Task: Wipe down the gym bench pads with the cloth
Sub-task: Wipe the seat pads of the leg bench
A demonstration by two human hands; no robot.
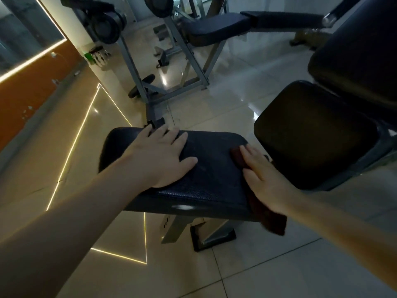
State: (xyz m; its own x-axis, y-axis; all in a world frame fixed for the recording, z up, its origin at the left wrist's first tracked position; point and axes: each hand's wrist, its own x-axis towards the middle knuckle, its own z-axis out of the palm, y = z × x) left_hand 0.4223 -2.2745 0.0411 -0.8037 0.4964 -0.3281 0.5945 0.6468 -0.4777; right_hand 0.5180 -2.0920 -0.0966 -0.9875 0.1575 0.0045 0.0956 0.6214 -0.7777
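– Hands, count and state?
– Two, both bare. Left hand lies flat on the left half of the near bench pad, fingers spread and straight, grasping nothing. Right hand is flat too, fingers straight, pressing down on the cloth, not curled round it.
– Cloths?
– One, dark red. It sits along the right edge of that pad under the right hand. One end peeks out past the fingertips, the other hangs off the near right corner.
– Pads?
– Three close by, all dark: the near one under both hands, a seat pad just beside it to the right, and a backrest pad above the seat.
– Background, left to right?
– One orange wall, bright light lines on the tiled floor, two round dark parts up top (plates or rollers, cannot tell), and one far bench on a grey frame.
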